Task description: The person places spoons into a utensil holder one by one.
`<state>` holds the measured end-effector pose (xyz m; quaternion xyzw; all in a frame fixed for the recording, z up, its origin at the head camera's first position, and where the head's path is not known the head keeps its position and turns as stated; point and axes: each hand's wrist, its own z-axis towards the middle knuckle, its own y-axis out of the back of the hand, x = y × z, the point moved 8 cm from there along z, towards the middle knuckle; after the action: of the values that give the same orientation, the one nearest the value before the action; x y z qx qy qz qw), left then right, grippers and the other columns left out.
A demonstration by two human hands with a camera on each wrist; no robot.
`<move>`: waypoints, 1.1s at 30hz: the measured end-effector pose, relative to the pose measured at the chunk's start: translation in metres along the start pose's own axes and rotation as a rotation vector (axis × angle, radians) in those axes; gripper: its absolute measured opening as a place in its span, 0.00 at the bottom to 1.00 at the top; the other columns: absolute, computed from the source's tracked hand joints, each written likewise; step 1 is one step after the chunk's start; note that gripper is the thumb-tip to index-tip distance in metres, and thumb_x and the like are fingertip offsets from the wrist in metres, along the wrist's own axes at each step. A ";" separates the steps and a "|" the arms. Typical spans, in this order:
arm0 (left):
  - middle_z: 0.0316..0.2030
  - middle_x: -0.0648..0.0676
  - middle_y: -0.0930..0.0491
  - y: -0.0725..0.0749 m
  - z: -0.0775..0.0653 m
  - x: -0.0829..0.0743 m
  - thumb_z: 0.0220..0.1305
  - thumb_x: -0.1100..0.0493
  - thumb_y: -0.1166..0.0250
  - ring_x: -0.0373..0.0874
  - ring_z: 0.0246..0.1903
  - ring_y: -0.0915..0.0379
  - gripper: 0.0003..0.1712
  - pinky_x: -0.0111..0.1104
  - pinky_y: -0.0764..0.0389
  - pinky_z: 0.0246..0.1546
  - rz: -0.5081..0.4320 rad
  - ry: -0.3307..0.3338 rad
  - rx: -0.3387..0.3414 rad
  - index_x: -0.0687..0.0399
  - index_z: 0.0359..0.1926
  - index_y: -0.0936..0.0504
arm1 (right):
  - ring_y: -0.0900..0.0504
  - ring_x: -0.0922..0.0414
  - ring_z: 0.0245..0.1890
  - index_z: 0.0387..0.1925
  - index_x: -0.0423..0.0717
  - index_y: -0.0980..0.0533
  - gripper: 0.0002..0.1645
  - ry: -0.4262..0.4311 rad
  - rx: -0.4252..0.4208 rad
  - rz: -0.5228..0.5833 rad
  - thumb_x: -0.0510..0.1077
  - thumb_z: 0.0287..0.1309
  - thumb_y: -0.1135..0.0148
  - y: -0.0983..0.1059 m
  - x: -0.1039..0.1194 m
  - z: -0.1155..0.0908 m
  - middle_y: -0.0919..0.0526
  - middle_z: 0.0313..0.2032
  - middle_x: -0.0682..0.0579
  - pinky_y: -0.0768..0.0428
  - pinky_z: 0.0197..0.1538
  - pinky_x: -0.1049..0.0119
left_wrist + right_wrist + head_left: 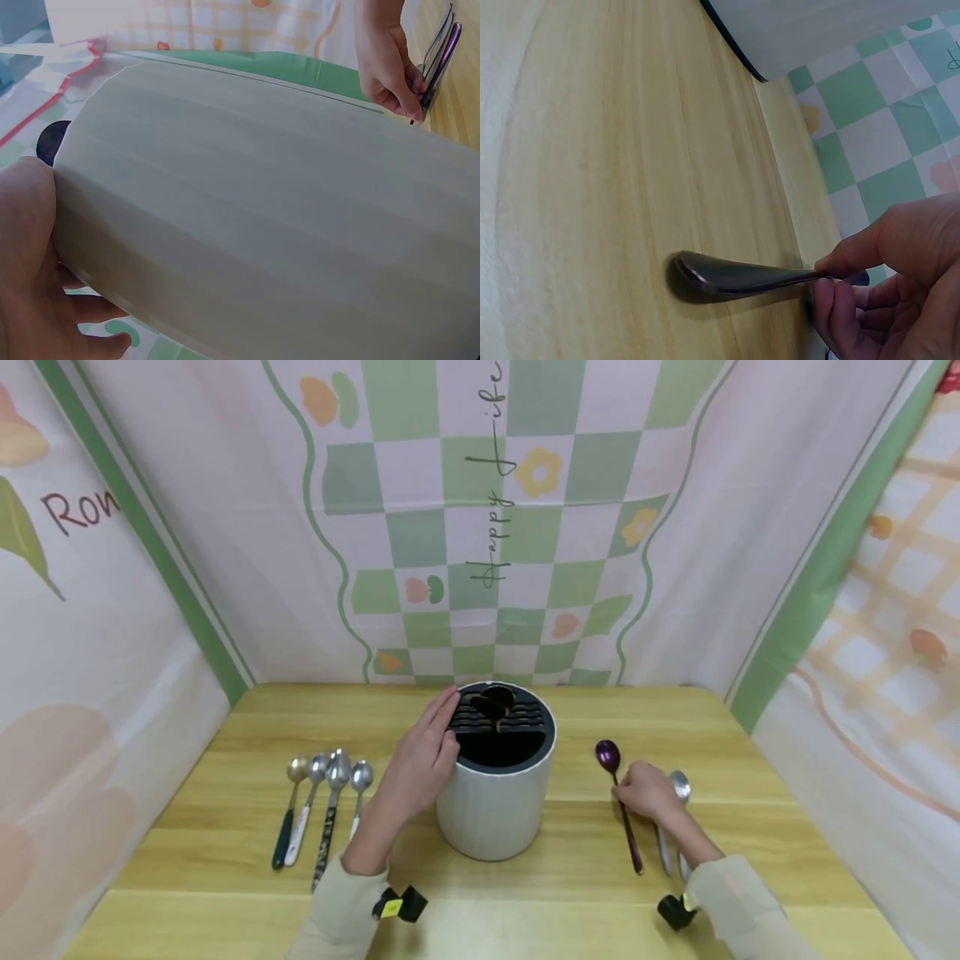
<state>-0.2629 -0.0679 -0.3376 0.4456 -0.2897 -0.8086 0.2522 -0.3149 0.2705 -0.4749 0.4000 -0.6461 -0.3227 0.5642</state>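
Observation:
My left hand (420,760) lies against the left side of a white round utensil holder (491,818), its fairly straight fingers along the rim. Dark spoons (493,700) stand in the slotted back half of the holder's black top, and the front half is one wide opening. To the right of the holder, my right hand (648,789) pinches the purple spoon (608,756) between thumb and fingers, partway along its thin handle. In the right wrist view, the handle's wide end (720,276) sticks out from the pinch, close over the wooden table.
Several spoons (339,768) lie side by side left of my left forearm, with dark, white and patterned handles. Other silver spoons (680,787) are partly hidden under my right hand and wrist. Printed cloth (480,568) hangs behind the wooden table (495,902) and at both sides.

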 end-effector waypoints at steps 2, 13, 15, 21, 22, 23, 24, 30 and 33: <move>0.77 0.52 0.44 0.000 0.000 0.000 0.73 0.58 0.56 0.50 0.75 0.45 0.31 0.45 0.38 0.74 0.002 -0.002 -0.001 0.58 0.76 0.41 | 0.40 0.66 0.11 0.10 0.47 0.27 0.22 0.003 -0.002 0.010 0.43 0.58 0.38 0.001 0.000 0.000 0.30 0.09 0.59 0.40 0.16 0.77; 0.77 0.52 0.43 0.001 0.000 -0.002 0.72 0.58 0.57 0.50 0.74 0.42 0.32 0.45 0.35 0.73 0.015 -0.025 -0.015 0.58 0.75 0.40 | 0.39 0.64 0.12 0.11 0.48 0.30 0.24 0.020 -0.041 0.046 0.42 0.63 0.41 0.019 0.011 -0.011 0.28 0.11 0.57 0.41 0.17 0.76; 0.77 0.52 0.43 0.000 0.001 -0.002 0.72 0.58 0.57 0.50 0.74 0.42 0.32 0.45 0.35 0.73 0.011 -0.025 -0.013 0.58 0.75 0.40 | 0.39 0.64 0.13 0.11 0.49 0.30 0.24 0.037 -0.058 0.050 0.43 0.64 0.41 0.025 0.016 -0.013 0.29 0.12 0.57 0.42 0.17 0.76; 0.77 0.52 0.43 0.000 0.001 -0.002 0.72 0.59 0.56 0.50 0.74 0.42 0.32 0.46 0.35 0.73 0.002 -0.024 -0.011 0.59 0.75 0.40 | 0.35 0.62 0.15 0.16 0.45 0.29 0.20 0.093 -0.122 0.088 0.41 0.65 0.41 0.042 0.031 -0.020 0.22 0.17 0.53 0.41 0.17 0.76; 0.77 0.52 0.43 0.001 0.001 -0.002 0.72 0.59 0.56 0.50 0.74 0.42 0.32 0.46 0.35 0.73 0.002 -0.024 -0.013 0.59 0.75 0.40 | 0.33 0.61 0.16 0.19 0.42 0.26 0.18 0.095 -0.126 0.096 0.41 0.65 0.41 0.044 0.033 -0.022 0.20 0.19 0.52 0.40 0.17 0.76; 0.77 0.52 0.43 0.001 0.001 -0.002 0.72 0.59 0.56 0.50 0.74 0.42 0.32 0.45 0.35 0.73 0.002 -0.023 -0.013 0.59 0.75 0.40 | 0.30 0.60 0.17 0.22 0.40 0.24 0.15 0.093 -0.129 0.103 0.41 0.65 0.41 0.045 0.034 -0.023 0.18 0.21 0.50 0.38 0.17 0.75; 0.77 0.52 0.43 0.001 0.000 -0.002 0.72 0.59 0.56 0.50 0.74 0.42 0.32 0.45 0.35 0.73 0.003 -0.023 -0.014 0.59 0.75 0.40 | 0.27 0.59 0.19 0.26 0.37 0.22 0.13 0.096 -0.133 0.109 0.41 0.65 0.41 0.047 0.036 -0.024 0.17 0.23 0.49 0.37 0.17 0.75; 0.77 0.52 0.43 0.001 -0.001 -0.002 0.72 0.59 0.56 0.50 0.74 0.42 0.32 0.45 0.35 0.73 0.006 -0.018 -0.012 0.58 0.75 0.40 | 0.22 0.57 0.21 0.37 0.33 0.20 0.13 0.117 -0.164 0.125 0.42 0.66 0.42 0.056 0.046 -0.031 0.16 0.25 0.49 0.29 0.18 0.71; 0.77 0.52 0.43 0.002 -0.001 -0.002 0.73 0.59 0.56 0.50 0.74 0.42 0.32 0.46 0.35 0.73 0.001 -0.012 -0.009 0.58 0.75 0.41 | 0.22 0.58 0.21 0.37 0.34 0.20 0.13 0.132 -0.188 0.134 0.42 0.66 0.42 0.063 0.055 -0.035 0.16 0.25 0.48 0.26 0.19 0.69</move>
<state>-0.2611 -0.0679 -0.3356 0.4394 -0.2881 -0.8123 0.2530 -0.2923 0.2531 -0.3888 0.3219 -0.5998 -0.3163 0.6607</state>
